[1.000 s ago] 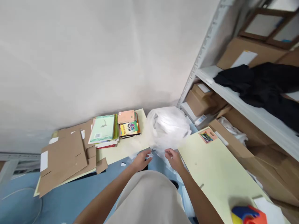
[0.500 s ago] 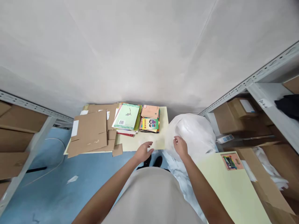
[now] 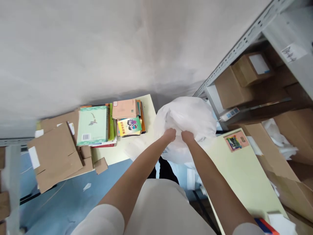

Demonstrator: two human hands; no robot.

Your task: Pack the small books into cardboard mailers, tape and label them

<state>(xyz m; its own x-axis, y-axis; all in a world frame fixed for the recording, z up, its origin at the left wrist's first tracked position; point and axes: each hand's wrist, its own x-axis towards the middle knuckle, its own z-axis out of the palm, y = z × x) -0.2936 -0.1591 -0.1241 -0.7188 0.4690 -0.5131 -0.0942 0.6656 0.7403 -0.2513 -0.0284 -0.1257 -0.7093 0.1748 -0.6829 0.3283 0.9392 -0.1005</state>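
A large, puffy sheet of white plastic film [image 3: 193, 112] bulges up between two pale yellow tables. My left hand [image 3: 170, 134] is closed on its near edge. Close beside it, my right hand [image 3: 187, 136] grips the same film with curled fingers. The two fists are a short gap apart. To the left, a stack of books with a green cover on top [image 3: 94, 124] lies on the table [image 3: 149, 107]. Next to that stack is a pile of smaller booklets [image 3: 129, 125], pink and yellow on top.
Flattened cardboard [image 3: 57, 153] lies at the table's left end, partly over its edge. A picture booklet [image 3: 236, 141] rests on the right table [image 3: 234, 173]. Metal shelving [image 3: 246, 42] with cardboard boxes [image 3: 251, 70] stands at the right. A grey wall [image 3: 110, 49] rises behind.
My view has turned to the right. Both hands have moved onto the white plastic film and closed on it; before, the left was open over the table's edge.
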